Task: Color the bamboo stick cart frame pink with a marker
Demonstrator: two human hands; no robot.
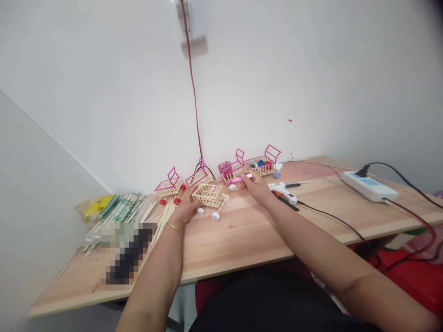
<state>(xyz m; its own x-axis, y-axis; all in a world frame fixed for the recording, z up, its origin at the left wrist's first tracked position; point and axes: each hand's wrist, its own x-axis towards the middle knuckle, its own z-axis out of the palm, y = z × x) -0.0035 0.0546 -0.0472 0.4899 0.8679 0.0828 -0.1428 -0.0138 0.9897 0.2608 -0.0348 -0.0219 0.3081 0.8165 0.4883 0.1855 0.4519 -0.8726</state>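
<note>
My left hand [188, 205] is closed on the left side of a small cart of pale wooden sticks [207, 196]. The cart stands tilted on the table with white wheels [216, 216]; one upright at its right end looks pink. My right hand [255, 185] pinches a slim pink-and-white pen-shaped tool [238, 180], whose pink end points left toward the cart, apart from it. Behind my hands stand similar carts with pink handles, one at the left [169, 186] and one at the right holding coloured wheels [261, 165].
A pink cup [224, 168] stands near the wall. A white glue gun [285, 193] lies right, its cord crossing the table, beside a power strip [370, 186]. Bundled sticks [126, 207], red wheels [162, 202] and a yellow bag [100, 207] lie left. A blurred dark object [131, 253] sits front left.
</note>
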